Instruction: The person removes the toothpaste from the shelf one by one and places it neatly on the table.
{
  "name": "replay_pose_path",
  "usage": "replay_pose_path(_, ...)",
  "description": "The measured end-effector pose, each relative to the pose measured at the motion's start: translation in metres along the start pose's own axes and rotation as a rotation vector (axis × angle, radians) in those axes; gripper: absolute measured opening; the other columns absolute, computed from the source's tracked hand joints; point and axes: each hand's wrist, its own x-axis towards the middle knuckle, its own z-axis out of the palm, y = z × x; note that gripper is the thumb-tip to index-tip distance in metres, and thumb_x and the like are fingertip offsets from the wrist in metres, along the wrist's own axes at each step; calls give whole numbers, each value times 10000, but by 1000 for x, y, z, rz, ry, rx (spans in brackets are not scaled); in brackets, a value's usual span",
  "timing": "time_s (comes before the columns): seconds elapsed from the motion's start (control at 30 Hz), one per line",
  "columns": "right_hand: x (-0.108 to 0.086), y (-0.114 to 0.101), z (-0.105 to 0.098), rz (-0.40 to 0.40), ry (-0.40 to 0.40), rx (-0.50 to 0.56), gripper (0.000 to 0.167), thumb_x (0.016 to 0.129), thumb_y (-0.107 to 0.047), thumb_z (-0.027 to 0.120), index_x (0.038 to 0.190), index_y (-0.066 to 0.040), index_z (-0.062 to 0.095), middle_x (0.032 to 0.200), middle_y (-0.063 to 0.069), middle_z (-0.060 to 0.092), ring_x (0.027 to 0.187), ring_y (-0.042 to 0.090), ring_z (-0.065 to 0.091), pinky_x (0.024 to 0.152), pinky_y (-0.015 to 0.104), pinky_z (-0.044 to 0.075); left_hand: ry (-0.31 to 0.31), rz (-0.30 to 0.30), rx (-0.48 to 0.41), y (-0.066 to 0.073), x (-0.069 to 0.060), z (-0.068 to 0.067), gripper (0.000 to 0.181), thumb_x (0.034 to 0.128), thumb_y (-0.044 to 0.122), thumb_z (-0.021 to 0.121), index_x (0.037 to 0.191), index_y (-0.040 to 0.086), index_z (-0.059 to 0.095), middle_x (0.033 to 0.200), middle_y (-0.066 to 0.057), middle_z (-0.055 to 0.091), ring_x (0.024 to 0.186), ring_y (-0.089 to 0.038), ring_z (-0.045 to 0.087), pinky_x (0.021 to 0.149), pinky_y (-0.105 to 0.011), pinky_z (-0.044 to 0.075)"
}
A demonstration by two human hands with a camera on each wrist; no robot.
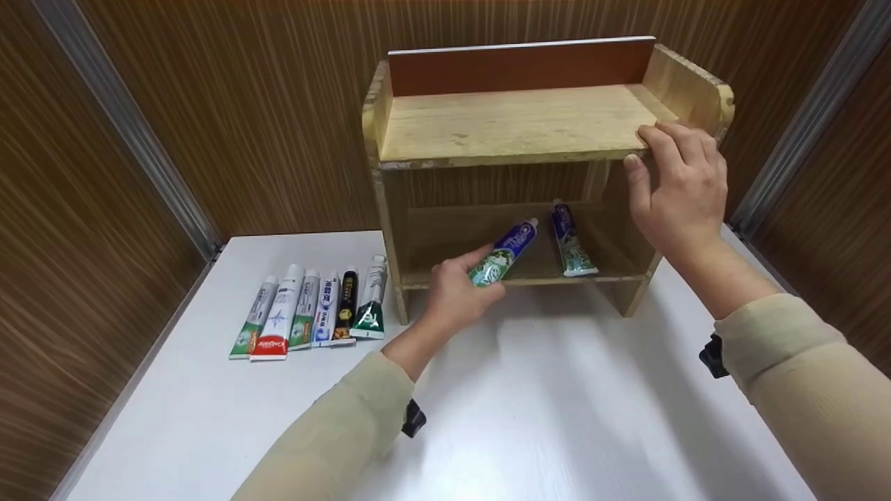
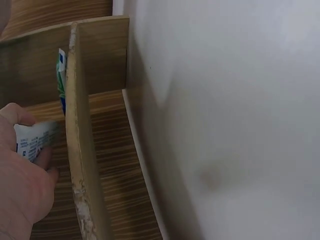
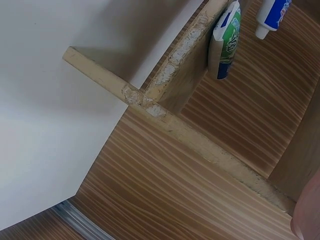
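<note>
My left hand (image 1: 459, 292) grips a blue and green toothpaste tube (image 1: 507, 252) near its flat end, cap pointing up and to the right, in front of the lower shelf. The left wrist view shows the tube's whitish printed back (image 2: 36, 140) between thumb and fingers. A similar toothpaste tube (image 1: 571, 240) lies on the lower shelf to the right, its flat end near the front edge; the right wrist view shows it too (image 3: 227, 42). My right hand (image 1: 682, 181) holds the front edge of the wooden shelf unit's top board (image 1: 515, 125), fingers above and thumb at the edge.
Left of the shelf unit, several toothpaste tubes (image 1: 306, 313) lie side by side on the white table (image 1: 543, 417). Wood-grain panels (image 1: 243, 104) stand behind and at both sides. The unit's side board (image 1: 393, 243) rises between that row and the lower shelf.
</note>
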Motion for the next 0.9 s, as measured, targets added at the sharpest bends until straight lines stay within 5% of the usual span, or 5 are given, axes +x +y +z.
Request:
replay_pose_path(0.2, 1, -1, 1, 0, -10, -1, 401, 1059, -369, 605, 1335, -88, 682, 1376, 142, 642, 1346, 379, 516, 1097, 621, 381, -47, -24, 62, -4, -12, -22, 675, 862, 115, 800, 1500, 256, 626, 1424, -63, 669, 1102, -236, 627, 810, -332, 598)
replay_pose_path(0.9, 0, 0, -3, -8, -39, -18, 434, 1082, -390, 562, 1359, -70, 660, 1397, 161, 627, 1367, 376, 502, 1103, 612, 379, -76, 91, 140, -25, -54, -101, 658, 837, 77, 805, 1469, 195, 661, 1404, -95, 678, 1085, -271, 615, 807, -373, 554)
